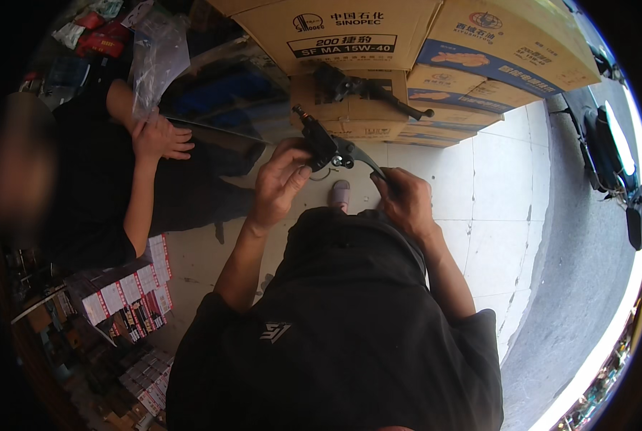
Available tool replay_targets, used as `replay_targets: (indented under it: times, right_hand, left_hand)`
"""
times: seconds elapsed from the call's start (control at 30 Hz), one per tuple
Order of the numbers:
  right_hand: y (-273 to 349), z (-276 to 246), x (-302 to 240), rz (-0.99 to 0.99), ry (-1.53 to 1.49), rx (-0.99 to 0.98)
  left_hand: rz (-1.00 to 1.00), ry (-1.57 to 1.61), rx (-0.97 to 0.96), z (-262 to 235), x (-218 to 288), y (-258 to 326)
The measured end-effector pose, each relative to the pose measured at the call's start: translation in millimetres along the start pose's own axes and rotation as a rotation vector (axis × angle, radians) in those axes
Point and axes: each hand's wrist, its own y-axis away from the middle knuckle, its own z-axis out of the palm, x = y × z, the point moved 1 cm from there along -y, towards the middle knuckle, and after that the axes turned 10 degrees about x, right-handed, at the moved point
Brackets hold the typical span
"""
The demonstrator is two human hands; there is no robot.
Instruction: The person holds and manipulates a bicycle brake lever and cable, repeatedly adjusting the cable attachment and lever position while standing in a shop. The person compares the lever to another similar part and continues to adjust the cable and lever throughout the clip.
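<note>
A motorcycle brake lever assembly point(322, 146), with a black cylinder body and a dark curved lever, is held between my two hands in front of me. My left hand point(276, 183) has its fingers closed around the body at the left end. On the other side, my right hand point(408, 201) grips the free end of the lever, hiding its tip. Just beyond, a second black brake lever assembly point(342, 85) rests on a cardboard box point(310, 108), its lever pointing down to the right. Neither hand touches it.
Stacked cardboard cartons point(457, 93) rise ahead of me. To the left sits another person point(84, 172) in black, hands together beside a clear plastic bag point(161, 57). Small printed boxes point(130, 291) are piled lower left. A parked vehicle point(597, 144) stands on the road at the right.
</note>
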Motion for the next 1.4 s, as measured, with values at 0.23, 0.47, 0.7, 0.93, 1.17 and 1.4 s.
replay_targets:
  times: [0.23,0.47,0.7,0.93,1.17,1.4]
  right_hand:
    - [1,2,2,0.001,-0.008,0.029]
    - [1,1,1,0.04,-0.006,0.018]
    - [1,0,3,0.047,0.007,0.009]
    - [0,2,4,0.114,-0.03,-0.056]
    - [-3,0,1,0.21,-0.108,-0.11]
    - [-7,-1,-2,0.274,-0.135,-0.169]
  left_hand:
    - [0.002,-0.02,0.007,4,5,-2]
    - [0.038,-0.029,0.0,8,4,-4]
    - [0.075,-0.07,-0.008,8,1,-7]
    - [0.116,-0.175,0.05,10,2,-8]
    - [0.119,-0.214,0.117,12,2,-11]
    - [0.126,-0.219,0.155,11,-5,-13]
